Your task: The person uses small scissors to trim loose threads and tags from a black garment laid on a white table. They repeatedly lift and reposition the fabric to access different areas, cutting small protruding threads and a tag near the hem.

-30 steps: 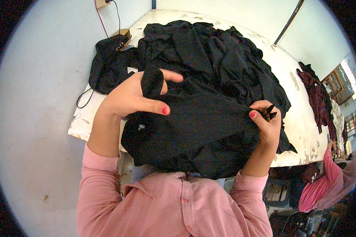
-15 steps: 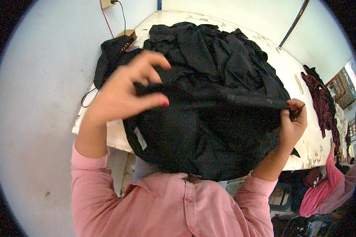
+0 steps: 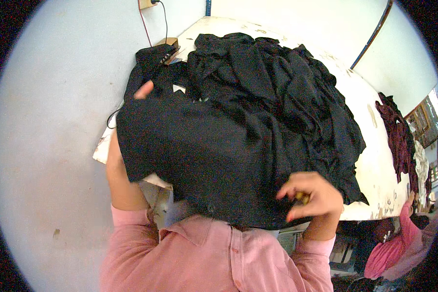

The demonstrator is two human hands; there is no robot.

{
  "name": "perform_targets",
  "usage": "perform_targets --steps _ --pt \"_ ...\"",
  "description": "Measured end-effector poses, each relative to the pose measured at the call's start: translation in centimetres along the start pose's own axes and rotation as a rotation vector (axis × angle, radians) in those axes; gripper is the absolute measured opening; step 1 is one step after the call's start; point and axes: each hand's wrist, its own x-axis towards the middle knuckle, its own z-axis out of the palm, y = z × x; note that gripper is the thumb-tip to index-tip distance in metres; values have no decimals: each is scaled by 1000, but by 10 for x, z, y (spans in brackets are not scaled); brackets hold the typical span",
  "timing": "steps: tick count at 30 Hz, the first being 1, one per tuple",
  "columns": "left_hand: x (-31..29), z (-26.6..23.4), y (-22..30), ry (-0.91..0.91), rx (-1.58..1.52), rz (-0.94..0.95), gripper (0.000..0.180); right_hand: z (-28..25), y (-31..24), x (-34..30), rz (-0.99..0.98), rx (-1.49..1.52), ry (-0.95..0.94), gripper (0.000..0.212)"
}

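We see the heap of black garments lying on the pale, worn desk, and we take everything else from it. On the heap's near side, a broad black cloth is spread toward the person in the pink shirt, its left part lifted out beyond the heap's left edge. The left hand is to the left of the heap, mostly hidden behind that cloth; a blurred bit of finger shows above its upper edge, so we cannot tell whether this grip is pinching the fabric or spread. The right hand is over the heap's near right part, blurred, its grip curled round a small yellowish thing whose kind we cannot make out, with thumb and forefinger parted. Left of the heap we find a smaller black bundle, with a brown box behind it and a thin dark cord looping out beside it. Well to the right of the heap hang maroon cloth and white cloth, and nearer than those, another person in bright pink.
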Motion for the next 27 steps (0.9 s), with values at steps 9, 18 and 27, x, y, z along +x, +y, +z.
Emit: perform_targets --steps 9,18,27 --pt "-49 -26 -26 -412 -462 -152 59 -26 38 168 199 -203 493 53" --pt "-31 -51 16 181 -27 -56 35 -12 50 204 91 14 582 22" --pt "35 8 81 -201 23 150 31 -116 -6 57 -178 -82 1482 25"
